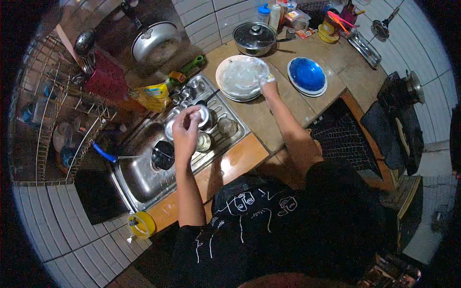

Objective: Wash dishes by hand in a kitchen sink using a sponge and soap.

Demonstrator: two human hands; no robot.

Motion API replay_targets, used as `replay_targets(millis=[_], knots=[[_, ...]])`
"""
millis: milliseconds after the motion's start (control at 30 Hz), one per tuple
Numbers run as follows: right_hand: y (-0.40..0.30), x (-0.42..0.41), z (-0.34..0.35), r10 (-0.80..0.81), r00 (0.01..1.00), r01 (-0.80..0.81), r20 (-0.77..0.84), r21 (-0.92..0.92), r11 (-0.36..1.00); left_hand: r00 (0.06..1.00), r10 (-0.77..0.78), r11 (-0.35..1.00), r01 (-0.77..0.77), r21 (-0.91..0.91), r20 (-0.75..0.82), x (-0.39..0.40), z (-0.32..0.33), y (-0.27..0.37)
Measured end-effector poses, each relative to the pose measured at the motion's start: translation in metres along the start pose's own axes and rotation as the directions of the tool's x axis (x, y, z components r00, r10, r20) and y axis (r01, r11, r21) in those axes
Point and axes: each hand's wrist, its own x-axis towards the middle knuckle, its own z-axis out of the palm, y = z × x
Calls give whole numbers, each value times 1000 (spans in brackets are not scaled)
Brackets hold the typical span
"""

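My left hand [185,127] is raised above the steel sink, loosely curled, with a gap between thumb and fingers and nothing visible in it. Behind it on the drainboard are a round metal vessel [205,118] and glassware, including a clear glass [227,127]. My right hand [269,90] is at the right rim of a foam-covered plate [243,76]. It grips what looks like a small sponge [270,78], whitened by suds. The soapy plate lies on a stack of pale plates [220,73] on the tiled counter.
A blue bowl [307,75] rests on a white plate right of the stack. Behind stands a lidded pot [255,37]. In the sink basin [138,180] is a black object [163,154]. A yellow pouch [153,97] and a wire dish rack [39,144] are at left.
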Motion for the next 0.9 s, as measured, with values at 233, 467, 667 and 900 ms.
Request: replay_targets(millis=[233, 467, 667, 900], knots=[[-6, 4, -4, 23, 1000, -24, -11, -187, 982, 1000, -29, 1000, 29, 3, 0, -22, -1, 5], [-18, 0, -10, 69, 998, -66, 5, -238, 969, 952, -191, 978, 205, 37, -241, -76, -66, -20], [-20, -4, -14, 71, 997, -75, -22, -296, 952, 852, -242, 967, 249, -49, -465, -120, -105, -50], [-9, 6, -24, 184, 982, -120, 44, -606, 786, 776, -231, 958, 287, 3, -587, -143, -116, -54]])
